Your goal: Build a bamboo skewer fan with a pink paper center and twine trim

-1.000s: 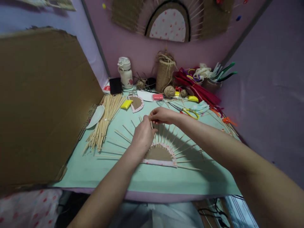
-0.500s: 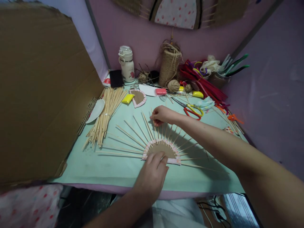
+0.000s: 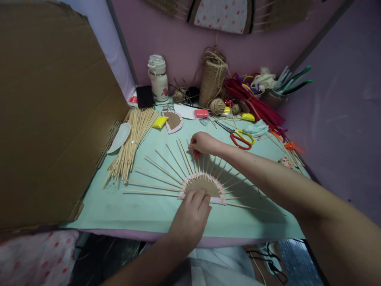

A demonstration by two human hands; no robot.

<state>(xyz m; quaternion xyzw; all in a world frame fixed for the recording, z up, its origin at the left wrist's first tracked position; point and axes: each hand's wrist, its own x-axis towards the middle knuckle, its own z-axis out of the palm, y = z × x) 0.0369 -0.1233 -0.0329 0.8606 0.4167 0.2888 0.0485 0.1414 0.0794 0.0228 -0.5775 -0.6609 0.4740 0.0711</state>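
Observation:
A half-round cardboard piece [image 3: 205,185] with a pink edge lies on the mint-green table top [image 3: 143,210]. Thin wooden skewers [image 3: 160,167] fan out from it like rays. My left hand [image 3: 190,216] rests on the near edge of the cardboard, fingers laid flat and pressing it down. My right hand [image 3: 201,143] reaches over the fan and pinches the far tip of one upright skewer between thumb and fingers. A bundle of loose skewers [image 3: 133,141] lies to the left of the fan.
A big cardboard sheet [image 3: 50,115] leans at the left. Along the back stand a white bottle [image 3: 157,79], a jute twine spool [image 3: 212,79], twine balls, red pipe cleaners [image 3: 256,105], a cup of tools and orange-handled scissors [image 3: 239,138]. A small heart-shaped cardboard piece [image 3: 173,121] lies nearby.
My left hand has left the skewer tips and come down to the near edge of the cardboard half-round. My right hand stays pinched on a skewer tip. The view has tilted slightly down.

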